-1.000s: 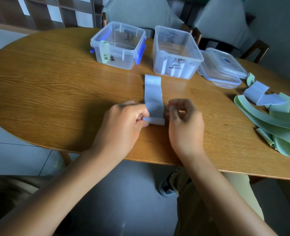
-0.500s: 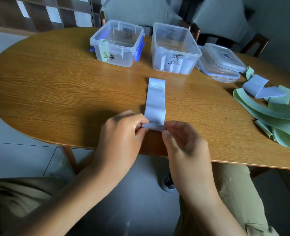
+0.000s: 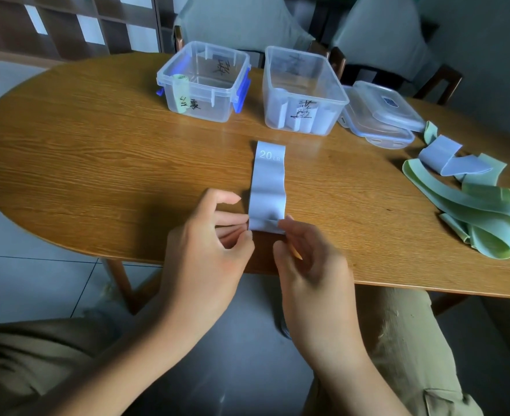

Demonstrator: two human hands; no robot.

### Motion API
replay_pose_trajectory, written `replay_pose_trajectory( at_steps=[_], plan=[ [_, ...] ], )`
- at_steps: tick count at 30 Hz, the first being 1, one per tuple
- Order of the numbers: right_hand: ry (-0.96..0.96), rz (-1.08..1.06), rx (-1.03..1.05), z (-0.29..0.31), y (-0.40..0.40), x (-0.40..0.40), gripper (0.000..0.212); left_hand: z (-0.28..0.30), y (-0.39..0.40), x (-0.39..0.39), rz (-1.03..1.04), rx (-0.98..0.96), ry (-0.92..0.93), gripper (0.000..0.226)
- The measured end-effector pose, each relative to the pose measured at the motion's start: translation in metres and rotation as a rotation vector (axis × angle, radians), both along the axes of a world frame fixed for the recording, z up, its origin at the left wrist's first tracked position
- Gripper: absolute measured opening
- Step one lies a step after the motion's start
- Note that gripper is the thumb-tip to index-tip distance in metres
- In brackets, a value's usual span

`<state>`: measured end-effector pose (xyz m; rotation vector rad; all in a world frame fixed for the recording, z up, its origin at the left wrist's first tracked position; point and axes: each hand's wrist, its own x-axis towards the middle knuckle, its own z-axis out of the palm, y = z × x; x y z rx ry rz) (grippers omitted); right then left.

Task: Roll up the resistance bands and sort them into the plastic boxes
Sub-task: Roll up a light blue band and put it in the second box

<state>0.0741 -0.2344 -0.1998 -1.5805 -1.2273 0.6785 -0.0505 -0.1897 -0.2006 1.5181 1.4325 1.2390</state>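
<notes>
Band on table, before boxes.

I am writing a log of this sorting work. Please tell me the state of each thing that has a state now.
Flat lilac band marked 20 LB: lying on the table, near end folded over.
Left hand: pinches that end.
Right hand: pinches that end.
Clear box with blue clips: open, one green roll inside.
Clear box without clips: open.
Two clear lids: off, stacked.
Green and lilac bands at right: unrolled heap.

Oval wooden table bears boxes, lids, bands.
</notes>
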Motion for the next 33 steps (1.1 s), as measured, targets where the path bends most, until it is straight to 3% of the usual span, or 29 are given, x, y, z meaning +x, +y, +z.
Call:
replay_pose_trajectory(
  at_steps=[4, 10, 19, 26, 33],
  plan=[
    [-0.390, 0.002, 0.049, -0.004, 0.000, 0.001, 0.039, -0.003, 0.000, -0.002, -0.027, 0.136, 0.146, 0.027],
    [-0.683, 0.010, 0.024, -0.011, 0.004, 0.000, 0.062, -0.013, 0.002, 0.000, -0.069, 0.357, 0.465, 0.027],
    [-0.737, 0.027, -0.143, -0.004, 0.026, -0.003, 0.062, -0.024, 0.012, -0.001, -0.121, 0.309, 0.730, 0.050],
    [-0.632, 0.059, 0.162, -0.014, 0.026, 0.002, 0.048, -0.022, 0.028, -0.004, -0.162, 0.258, 0.830, 0.062],
    [-0.655, 0.095, 0.166, -0.021, 0.034, 0.004, 0.046, -0.020, 0.038, -0.005, -0.164, 0.266, 0.787, 0.055]
  ],
)
